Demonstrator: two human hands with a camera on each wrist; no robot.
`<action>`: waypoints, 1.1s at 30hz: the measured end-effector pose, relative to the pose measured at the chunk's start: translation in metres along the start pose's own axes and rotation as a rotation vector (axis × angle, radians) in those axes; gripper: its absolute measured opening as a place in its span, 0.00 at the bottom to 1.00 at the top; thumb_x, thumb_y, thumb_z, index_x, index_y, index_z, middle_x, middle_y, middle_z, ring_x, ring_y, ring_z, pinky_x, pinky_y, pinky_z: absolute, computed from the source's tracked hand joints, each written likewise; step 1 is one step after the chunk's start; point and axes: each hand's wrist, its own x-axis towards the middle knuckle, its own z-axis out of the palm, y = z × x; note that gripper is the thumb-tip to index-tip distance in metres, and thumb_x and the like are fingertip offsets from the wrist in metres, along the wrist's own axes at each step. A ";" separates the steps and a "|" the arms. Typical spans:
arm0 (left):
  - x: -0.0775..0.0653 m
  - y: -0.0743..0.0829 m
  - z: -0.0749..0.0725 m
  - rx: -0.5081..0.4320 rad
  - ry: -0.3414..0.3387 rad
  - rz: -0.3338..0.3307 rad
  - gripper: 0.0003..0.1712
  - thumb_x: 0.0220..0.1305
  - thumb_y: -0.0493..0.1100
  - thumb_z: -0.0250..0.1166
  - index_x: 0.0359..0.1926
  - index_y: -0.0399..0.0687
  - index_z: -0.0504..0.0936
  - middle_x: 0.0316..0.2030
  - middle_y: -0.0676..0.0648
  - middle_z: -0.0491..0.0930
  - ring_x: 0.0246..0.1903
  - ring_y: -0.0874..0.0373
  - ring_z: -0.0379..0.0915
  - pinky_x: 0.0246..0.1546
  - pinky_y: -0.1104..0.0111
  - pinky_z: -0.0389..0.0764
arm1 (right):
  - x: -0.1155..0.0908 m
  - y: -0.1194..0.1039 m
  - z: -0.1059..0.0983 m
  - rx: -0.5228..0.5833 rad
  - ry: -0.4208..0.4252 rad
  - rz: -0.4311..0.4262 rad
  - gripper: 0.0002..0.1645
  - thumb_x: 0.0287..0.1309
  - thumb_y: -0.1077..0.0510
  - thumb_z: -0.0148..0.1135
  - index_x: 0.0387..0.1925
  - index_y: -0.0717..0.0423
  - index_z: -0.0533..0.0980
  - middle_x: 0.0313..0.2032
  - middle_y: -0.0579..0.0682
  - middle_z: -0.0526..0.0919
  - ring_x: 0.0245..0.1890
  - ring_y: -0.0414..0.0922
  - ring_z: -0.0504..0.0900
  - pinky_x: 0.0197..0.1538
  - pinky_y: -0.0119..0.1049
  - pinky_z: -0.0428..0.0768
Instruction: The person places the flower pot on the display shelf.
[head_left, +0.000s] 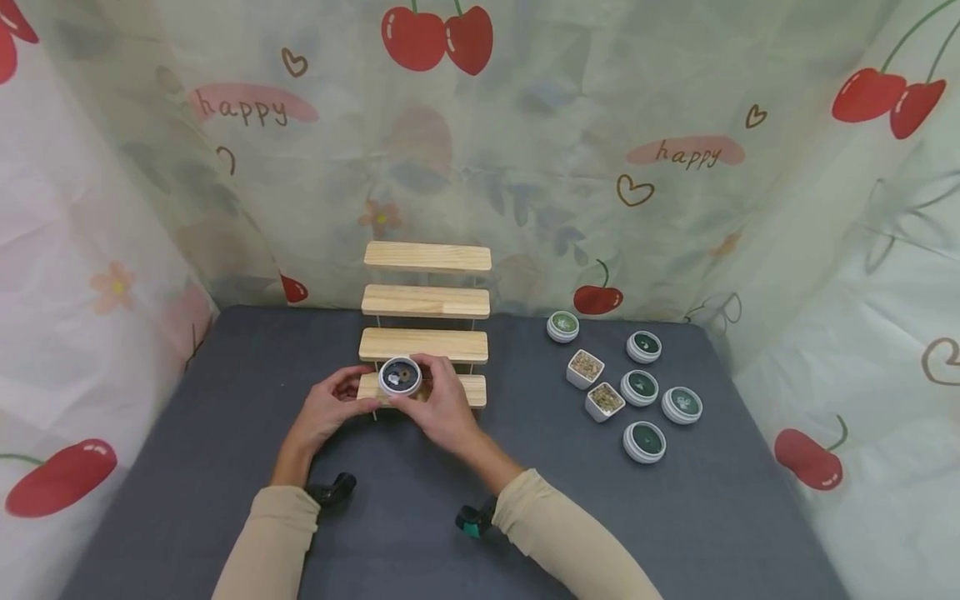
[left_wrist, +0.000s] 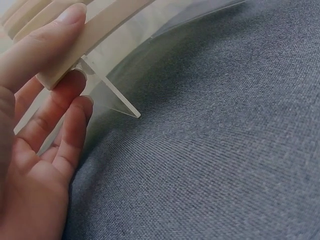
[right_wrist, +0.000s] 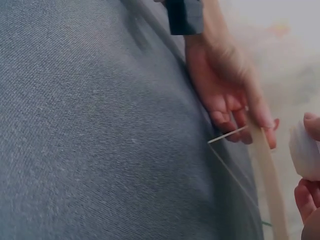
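Note:
A stepped stand with pale wooden shelves (head_left: 424, 343) on clear supports stands at the back of the table. My left hand (head_left: 324, 410) grips the left end of the lowest shelf (left_wrist: 107, 25), thumb on top and fingers beneath. Just above that same shelf, my right hand (head_left: 444, 407) pinches a small round white pot (head_left: 401, 377) with a dark top between thumb and fingers. In the right wrist view, the pot (right_wrist: 304, 150) appears apart from the shelf edge (right_wrist: 267, 175), partly cut off by the frame.
To the right of the stand, several round white pots with green tops (head_left: 640, 387) and two square white pots with speckled tops (head_left: 585, 368) are grouped on the dark grey tablecloth (head_left: 405, 533). A printed curtain (head_left: 525, 108) encloses the back and sides.

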 end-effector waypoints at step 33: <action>0.003 -0.001 -0.002 -0.026 -0.047 -0.003 0.44 0.52 0.46 0.81 0.69 0.44 0.72 0.51 0.40 0.81 0.43 0.62 0.80 0.43 0.73 0.81 | 0.003 0.008 0.015 -0.028 -0.053 0.059 0.40 0.56 0.50 0.77 0.66 0.53 0.68 0.58 0.52 0.74 0.55 0.43 0.80 0.58 0.34 0.82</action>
